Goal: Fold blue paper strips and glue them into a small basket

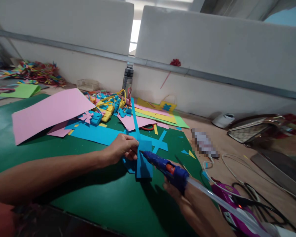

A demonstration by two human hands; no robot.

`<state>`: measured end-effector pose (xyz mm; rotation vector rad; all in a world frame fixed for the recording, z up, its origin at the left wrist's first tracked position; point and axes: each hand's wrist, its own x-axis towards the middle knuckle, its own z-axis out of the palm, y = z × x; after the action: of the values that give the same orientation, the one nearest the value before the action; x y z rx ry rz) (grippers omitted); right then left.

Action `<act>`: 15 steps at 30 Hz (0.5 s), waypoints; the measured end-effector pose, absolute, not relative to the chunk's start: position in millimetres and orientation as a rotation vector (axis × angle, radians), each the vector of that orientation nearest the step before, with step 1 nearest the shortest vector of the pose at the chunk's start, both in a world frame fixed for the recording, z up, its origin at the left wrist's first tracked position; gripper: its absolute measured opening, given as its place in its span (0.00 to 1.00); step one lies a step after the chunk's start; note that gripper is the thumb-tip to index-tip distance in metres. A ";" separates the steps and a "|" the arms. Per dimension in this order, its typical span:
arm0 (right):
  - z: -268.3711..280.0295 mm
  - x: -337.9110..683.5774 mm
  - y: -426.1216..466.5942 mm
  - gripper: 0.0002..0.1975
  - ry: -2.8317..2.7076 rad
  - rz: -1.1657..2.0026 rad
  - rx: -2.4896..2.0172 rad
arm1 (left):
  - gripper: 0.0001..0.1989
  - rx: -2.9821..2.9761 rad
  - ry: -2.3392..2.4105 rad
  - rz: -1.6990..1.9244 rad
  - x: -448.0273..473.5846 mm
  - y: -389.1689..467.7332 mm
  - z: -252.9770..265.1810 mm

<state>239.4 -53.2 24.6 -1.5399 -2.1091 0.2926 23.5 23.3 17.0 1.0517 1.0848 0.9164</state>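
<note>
Right of left hand, pinched: blue paper.

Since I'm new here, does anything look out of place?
Slightly: small blue and yellow paper scraps lie beyond the blue plastic glue gun, near the right edge of the green work surface, like untidied offcuts. No spill shows.
</note>
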 end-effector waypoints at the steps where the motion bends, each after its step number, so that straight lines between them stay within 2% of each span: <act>1: 24.6 238.6 -53.2 0.12 -2.108 0.308 -1.550 | 0.05 1.051 1.086 0.912 23.9 22.7 17.1; 5: 24.2 240.7 -52.8 0.10 -2.143 0.392 -1.512 | 0.05 1.055 1.084 0.904 24.6 21.3 17.6; 10: 24.2 247.6 -52.0 0.08 -2.216 0.349 -1.529 | 0.06 1.064 1.081 0.916 23.5 22.4 18.3; 15: 25.0 248.0 -50.5 0.09 -2.228 0.303 -1.576 | 0.05 1.070 1.073 0.918 22.6 23.1 16.9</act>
<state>248.0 -50.5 25.0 -1.5765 -2.2280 0.3034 22.6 23.1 16.9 1.0702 1.0726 0.9181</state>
